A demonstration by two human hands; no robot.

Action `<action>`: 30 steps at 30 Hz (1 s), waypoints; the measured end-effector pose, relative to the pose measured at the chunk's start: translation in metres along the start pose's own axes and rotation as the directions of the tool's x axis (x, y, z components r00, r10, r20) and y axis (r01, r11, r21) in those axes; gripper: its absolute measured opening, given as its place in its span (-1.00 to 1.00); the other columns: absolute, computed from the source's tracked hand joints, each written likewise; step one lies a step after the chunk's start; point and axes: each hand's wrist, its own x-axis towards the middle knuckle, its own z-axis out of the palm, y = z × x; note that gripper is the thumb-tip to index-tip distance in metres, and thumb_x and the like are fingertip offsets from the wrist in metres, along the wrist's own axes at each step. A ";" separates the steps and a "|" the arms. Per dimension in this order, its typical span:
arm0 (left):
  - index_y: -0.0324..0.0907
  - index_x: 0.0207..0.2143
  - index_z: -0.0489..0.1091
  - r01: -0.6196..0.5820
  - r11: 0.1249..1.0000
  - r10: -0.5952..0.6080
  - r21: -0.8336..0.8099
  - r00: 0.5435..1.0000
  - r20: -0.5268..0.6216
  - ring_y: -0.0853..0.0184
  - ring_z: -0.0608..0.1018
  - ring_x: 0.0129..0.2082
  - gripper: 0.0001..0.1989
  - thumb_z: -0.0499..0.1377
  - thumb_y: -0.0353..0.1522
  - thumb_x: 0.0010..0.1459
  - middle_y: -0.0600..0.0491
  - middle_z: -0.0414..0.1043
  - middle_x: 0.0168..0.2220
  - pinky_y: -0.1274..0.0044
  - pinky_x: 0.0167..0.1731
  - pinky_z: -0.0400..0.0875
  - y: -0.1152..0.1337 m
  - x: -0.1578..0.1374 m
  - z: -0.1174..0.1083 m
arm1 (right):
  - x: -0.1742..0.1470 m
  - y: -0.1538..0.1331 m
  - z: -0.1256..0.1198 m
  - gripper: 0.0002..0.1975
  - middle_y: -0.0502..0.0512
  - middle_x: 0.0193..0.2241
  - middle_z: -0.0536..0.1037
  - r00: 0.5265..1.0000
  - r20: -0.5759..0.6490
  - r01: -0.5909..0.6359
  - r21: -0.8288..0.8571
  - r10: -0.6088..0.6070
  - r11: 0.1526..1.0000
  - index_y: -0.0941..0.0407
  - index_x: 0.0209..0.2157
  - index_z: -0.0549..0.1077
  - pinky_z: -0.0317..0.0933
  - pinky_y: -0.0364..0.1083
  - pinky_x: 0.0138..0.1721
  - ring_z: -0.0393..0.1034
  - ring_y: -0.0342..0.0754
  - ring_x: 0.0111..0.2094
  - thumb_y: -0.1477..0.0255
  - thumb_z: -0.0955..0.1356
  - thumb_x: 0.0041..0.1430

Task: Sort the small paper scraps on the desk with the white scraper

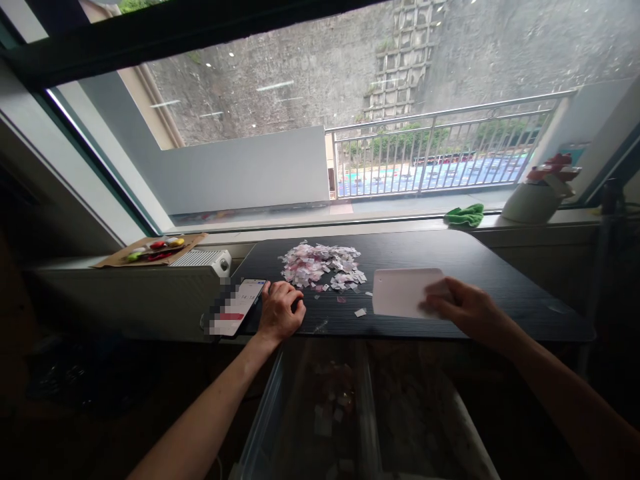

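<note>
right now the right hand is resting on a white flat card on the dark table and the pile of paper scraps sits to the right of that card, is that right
Not quite. The head view shows the right hand resting on the white flat card on the dark table, but the pile of pink and white paper scraps sits to the left of that card, not its right, just beyond the left hand.
</note>
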 end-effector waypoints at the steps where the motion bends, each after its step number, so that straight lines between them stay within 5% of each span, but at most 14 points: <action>1: -0.11 -0.41 0.46 -0.016 1.000 0.016 0.000 1.000 -0.001 0.15 0.44 -0.11 -0.87 0.11 -0.42 0.04 0.01 0.45 -0.34 0.08 0.17 0.00 0.003 0.001 -0.001 | 0.001 0.000 -0.001 -0.82 0.09 -0.45 0.62 1.000 0.002 -0.019 0.020 0.019 1.000 0.07 -0.36 0.45 0.42 -0.05 -0.41 0.55 0.05 -0.42 0.27 0.33 0.04; 5: -0.09 -0.32 0.49 -0.119 0.991 0.121 -0.061 0.992 0.029 0.15 0.41 -0.05 -0.83 0.10 -0.42 0.08 0.02 0.44 -0.28 0.07 0.22 -0.09 0.031 0.004 -0.007 | 0.007 -0.003 0.005 -0.83 0.10 -0.42 0.62 0.996 0.080 -0.036 0.099 0.028 0.994 0.07 -0.35 0.44 0.42 -0.05 -0.36 0.54 0.05 -0.37 0.28 0.34 0.03; 11: -0.03 -0.16 0.48 -0.264 0.930 0.325 -0.257 0.916 0.233 0.16 0.36 0.02 -0.76 0.13 -0.38 0.13 0.02 0.43 -0.19 0.03 0.23 -0.13 0.078 0.000 -0.004 | 0.005 -0.004 0.010 -0.85 0.03 -0.50 0.57 0.996 0.094 -0.002 -0.048 0.006 0.999 0.09 -0.38 0.44 0.31 -0.12 -0.46 0.45 -0.06 -0.48 0.31 0.32 0.02; 23: -0.10 -0.20 0.48 -0.281 0.919 0.358 -0.278 0.889 0.285 0.15 0.34 0.05 -0.81 0.12 -0.36 0.13 0.01 0.40 -0.19 -0.01 0.22 -0.20 0.084 -0.001 -0.007 | -0.003 -0.022 -0.007 -0.86 -0.01 -0.58 0.46 0.998 -0.021 -0.069 -0.189 0.066 0.980 0.08 -0.45 0.41 0.16 -0.14 -0.51 0.32 -0.10 -0.54 0.32 0.31 -0.01; 30: -0.08 -0.18 0.48 -0.299 0.912 0.377 -0.281 0.882 0.284 0.13 0.33 0.05 -0.79 0.12 -0.38 0.13 -0.01 0.41 -0.18 -0.02 0.22 -0.18 0.086 0.001 -0.001 | 0.001 -0.019 0.012 -0.84 -0.01 -0.57 0.43 0.998 0.021 -0.058 -0.162 0.062 0.985 0.09 -0.44 0.39 0.14 -0.13 -0.50 0.29 -0.10 -0.53 0.30 0.28 -0.01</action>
